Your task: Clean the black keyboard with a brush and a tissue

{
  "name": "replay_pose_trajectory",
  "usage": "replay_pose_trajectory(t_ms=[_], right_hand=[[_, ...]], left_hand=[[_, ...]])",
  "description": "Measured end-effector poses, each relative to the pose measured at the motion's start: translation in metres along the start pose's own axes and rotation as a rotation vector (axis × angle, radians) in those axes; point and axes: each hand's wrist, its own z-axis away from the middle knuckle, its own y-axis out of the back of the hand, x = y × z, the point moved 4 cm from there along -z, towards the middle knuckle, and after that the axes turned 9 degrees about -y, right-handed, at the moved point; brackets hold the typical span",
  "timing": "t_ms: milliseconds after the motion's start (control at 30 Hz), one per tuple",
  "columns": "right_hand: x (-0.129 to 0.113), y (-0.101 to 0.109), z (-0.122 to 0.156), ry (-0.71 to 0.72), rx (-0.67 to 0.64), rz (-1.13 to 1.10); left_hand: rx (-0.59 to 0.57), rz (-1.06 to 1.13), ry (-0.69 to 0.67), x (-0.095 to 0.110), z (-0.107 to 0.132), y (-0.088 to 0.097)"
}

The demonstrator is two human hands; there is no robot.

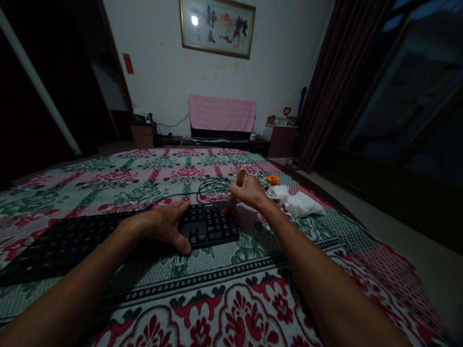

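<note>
Presently on the Bed: Keyboard and Sundries

Item: one black keyboard, laid on the floral bedspread. It is pinned under the left hand, palm flat and fingers uncurled, apparently for steadiness on soft bedding. One orange-handled tool is clenched in the fisted right hand, its tip set at the keyboard's far right corner. One cable is coiled behind the keyboard. Two crumpled white wipes and one small orange object are kept right of it, seemingly for easy reach.
</note>
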Motion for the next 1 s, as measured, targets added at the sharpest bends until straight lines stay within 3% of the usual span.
replay_pose_trajectory(t_ms=[133,233,433,633,833,1000], right_hand=[[0.005,0.01,-0.004,-0.039,0.138,0.018],[0.006,0.011,-0.005,-0.065,0.158,-0.064],[0.011,-0.002,-0.007,-0.041,0.19,-0.205],[0.007,-0.014,-0.004,0.025,0.224,-0.158],[-0.004,-0.015,0.002,0.167,0.159,-0.069],[-0.009,-0.009,0.004,0.169,0.024,-0.013]], left_hand=[[-0.002,-0.003,-0.009,0.004,0.002,0.002],[0.03,-0.002,-0.026,0.008,0.004,0.004],[0.101,-0.018,-0.045,0.01,0.002,0.006],[0.099,-0.03,-0.038,0.006,-0.002,0.005],[0.077,-0.034,-0.037,0.005,-0.002,0.003],[0.074,-0.013,-0.041,0.005,-0.002,0.004]])
